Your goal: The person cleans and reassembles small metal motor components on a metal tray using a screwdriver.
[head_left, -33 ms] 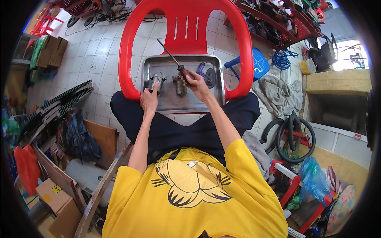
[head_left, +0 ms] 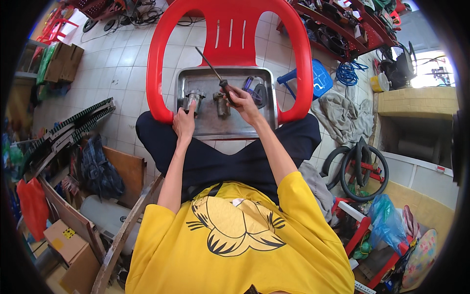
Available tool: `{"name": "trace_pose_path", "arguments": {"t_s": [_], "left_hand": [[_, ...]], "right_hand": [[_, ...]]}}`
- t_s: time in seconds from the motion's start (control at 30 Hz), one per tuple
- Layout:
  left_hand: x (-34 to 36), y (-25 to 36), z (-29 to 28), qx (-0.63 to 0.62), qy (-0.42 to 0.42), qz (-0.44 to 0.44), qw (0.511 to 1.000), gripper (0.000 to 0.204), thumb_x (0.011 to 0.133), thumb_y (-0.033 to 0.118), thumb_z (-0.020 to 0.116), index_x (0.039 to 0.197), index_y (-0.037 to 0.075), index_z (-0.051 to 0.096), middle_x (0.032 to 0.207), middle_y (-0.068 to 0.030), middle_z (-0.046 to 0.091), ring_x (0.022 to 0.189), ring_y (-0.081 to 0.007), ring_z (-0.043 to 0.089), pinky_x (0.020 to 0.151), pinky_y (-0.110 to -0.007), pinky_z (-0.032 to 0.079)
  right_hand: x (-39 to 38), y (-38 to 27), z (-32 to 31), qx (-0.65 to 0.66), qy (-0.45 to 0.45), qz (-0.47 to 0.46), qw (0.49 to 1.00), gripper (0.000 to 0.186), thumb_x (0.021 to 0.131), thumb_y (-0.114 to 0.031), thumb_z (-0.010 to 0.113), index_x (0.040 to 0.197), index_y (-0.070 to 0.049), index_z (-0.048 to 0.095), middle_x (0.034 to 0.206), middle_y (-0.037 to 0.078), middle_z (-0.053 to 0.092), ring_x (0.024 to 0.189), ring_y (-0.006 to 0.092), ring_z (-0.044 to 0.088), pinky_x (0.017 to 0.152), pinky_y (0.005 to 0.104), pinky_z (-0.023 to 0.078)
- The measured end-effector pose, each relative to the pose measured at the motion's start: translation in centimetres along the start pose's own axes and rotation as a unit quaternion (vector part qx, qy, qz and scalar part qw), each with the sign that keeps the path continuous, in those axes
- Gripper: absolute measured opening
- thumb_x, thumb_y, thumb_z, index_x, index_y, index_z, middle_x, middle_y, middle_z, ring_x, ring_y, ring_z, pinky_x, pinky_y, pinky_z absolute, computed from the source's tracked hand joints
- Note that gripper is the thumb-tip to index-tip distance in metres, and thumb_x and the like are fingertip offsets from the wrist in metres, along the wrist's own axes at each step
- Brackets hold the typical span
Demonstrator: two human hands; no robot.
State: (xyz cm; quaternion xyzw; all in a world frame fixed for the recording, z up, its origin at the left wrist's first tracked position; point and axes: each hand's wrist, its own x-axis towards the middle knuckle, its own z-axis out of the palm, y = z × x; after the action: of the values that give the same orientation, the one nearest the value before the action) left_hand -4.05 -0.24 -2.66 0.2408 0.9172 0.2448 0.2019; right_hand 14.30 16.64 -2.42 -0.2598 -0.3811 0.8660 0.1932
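A metal tray [head_left: 235,131] rests on the seat of a red plastic chair [head_left: 159,73] in front of my knees. At its left side my left hand [head_left: 184,126] is closed round a silvery cylindrical metal part [head_left: 194,95], one finger lying along it. My right hand [head_left: 244,104] grips the dark handle of a screwdriver [head_left: 209,62], whose long shaft points up and to the left, clear of both parts. Just left of that hand a second, darker cylindrical metal part [head_left: 223,107] stands in the tray. Behind it lie a purple-handled tool [head_left: 250,84] and a black oval thing [head_left: 261,96].
A blue stool [head_left: 320,81] and a crumpled grey cloth [head_left: 345,117] are right of the chair. Black tyres [head_left: 364,171] lie nearer on that side. Wooden boards [head_left: 125,235] and cardboard boxes [head_left: 68,245] crowd my left. Red shelving [head_left: 338,29] stands at the far right.
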Motion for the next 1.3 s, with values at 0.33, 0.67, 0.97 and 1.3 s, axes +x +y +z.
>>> {"name": "trace_pose_path", "arguments": {"t_s": [0.33, 0.67, 0.97, 1.3], "left_hand": [[-1.3, 0.5, 0.6, 0.156, -0.042, 0.075, 0.984, 0.076, 0.1, 0.067, 0.047, 0.118, -0.006, 0.054, 0.094, -0.0303, 0.071, 0.095, -0.0472, 0.07, 0.082, -0.057, 0.053], [-1.2, 1.8, 1.9, 0.031, 0.164, 0.29, 0.942, 0.035, 0.099, 0.033, 0.065, 0.114, 0.001, 0.06, 0.103, -0.0167, 0.059, 0.103, -0.0381, 0.059, 0.09, -0.047, 0.047], [7.9, 10.1, 6.8, 0.031, -0.01, 0.279, 0.96, 0.021, 0.092, 0.02, 0.072, 0.11, 0.01, 0.074, 0.105, -0.0123, 0.069, 0.105, -0.0343, 0.065, 0.089, -0.048, 0.053], [10.0, 10.9, 8.3, 0.086, -0.048, 0.231, 0.968, 0.021, 0.089, 0.021, 0.076, 0.102, 0.005, 0.074, 0.103, -0.0161, 0.073, 0.1, -0.0363, 0.07, 0.085, -0.046, 0.055]], "right_hand": [[-0.2, 0.0, -0.6, 0.048, 0.072, 0.005, 0.996, 0.045, 0.105, -0.027, 0.061, 0.148, -0.015, 0.052, 0.122, -0.001, 0.064, 0.087, 0.0096, 0.056, 0.076, 0.0266, 0.048], [-2.7, -1.2, -5.0, 0.117, 0.034, -0.025, 0.992, 0.047, 0.107, -0.02, 0.056, 0.149, -0.002, 0.048, 0.123, 0.0, 0.059, 0.088, 0.013, 0.051, 0.078, 0.0267, 0.044], [-5.9, 1.2, -9.3, 0.151, 0.08, -0.054, 0.984, 0.051, 0.105, -0.024, 0.06, 0.148, 0.001, 0.048, 0.115, 0.004, 0.057, 0.085, 0.0162, 0.05, 0.078, 0.0263, 0.043], [-5.9, 0.1, -8.5, 0.171, 0.091, -0.08, 0.978, 0.052, 0.104, -0.022, 0.061, 0.147, 0.003, 0.049, 0.117, 0.009, 0.06, 0.086, 0.0159, 0.051, 0.076, 0.026, 0.043]]}}
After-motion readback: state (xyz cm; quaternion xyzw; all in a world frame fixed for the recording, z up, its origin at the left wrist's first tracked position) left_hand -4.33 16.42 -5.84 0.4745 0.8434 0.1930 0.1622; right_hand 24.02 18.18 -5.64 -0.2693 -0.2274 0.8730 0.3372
